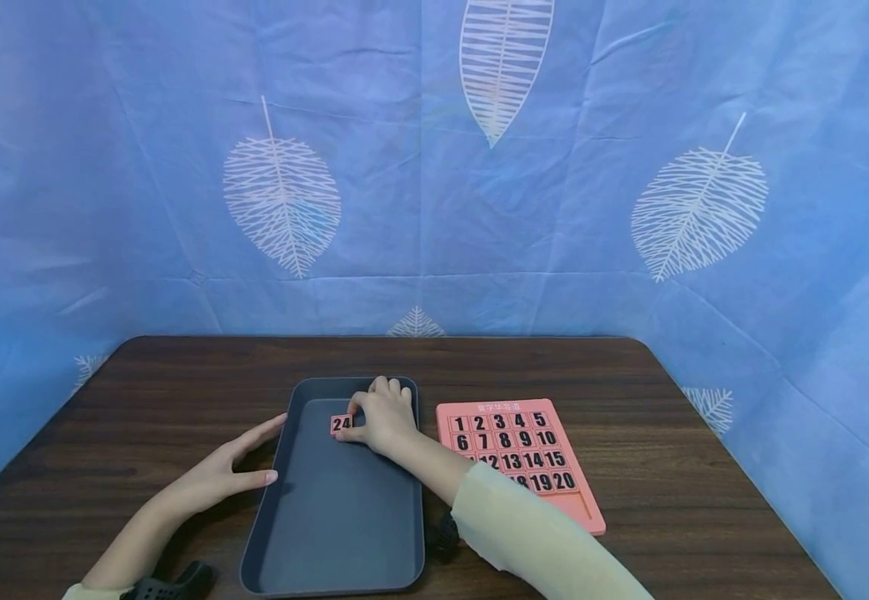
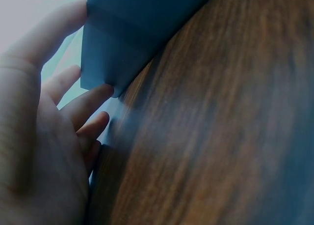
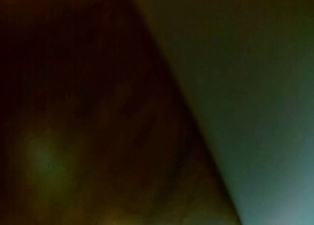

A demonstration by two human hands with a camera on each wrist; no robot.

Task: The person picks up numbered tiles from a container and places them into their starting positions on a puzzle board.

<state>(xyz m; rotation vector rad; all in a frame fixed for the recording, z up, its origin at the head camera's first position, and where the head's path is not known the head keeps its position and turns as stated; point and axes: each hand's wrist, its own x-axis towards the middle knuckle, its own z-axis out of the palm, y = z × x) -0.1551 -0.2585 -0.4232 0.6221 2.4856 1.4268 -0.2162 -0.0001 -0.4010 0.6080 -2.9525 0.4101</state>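
A pink-edged number tile (image 1: pixel 340 424) marked 24 is in the upper part of the dark grey tray (image 1: pixel 340 517). My right hand (image 1: pixel 385 418) reaches over the tray and pinches the tile's right side between thumb and fingers. At the tray's left side, my left hand (image 1: pixel 212 477) has its fingers spread, with fingertips against the outer wall (image 2: pixel 130 33). To the right lies the pink number board (image 1: pixel 584 510), its tiles running from 1 to 20 in rows; my right forearm hides part of the lower left. The right wrist view is too dark and blurred to read.
The dark wooden table (image 1: pixel 674 500) holds both tray and board. A blue cloth (image 1: pixel 419 192) with white leaf prints hangs behind its back edge. Black wrist devices are partly visible, one at the left wrist (image 1: pixel 172 581), another by the right sleeve (image 1: pixel 445 535).
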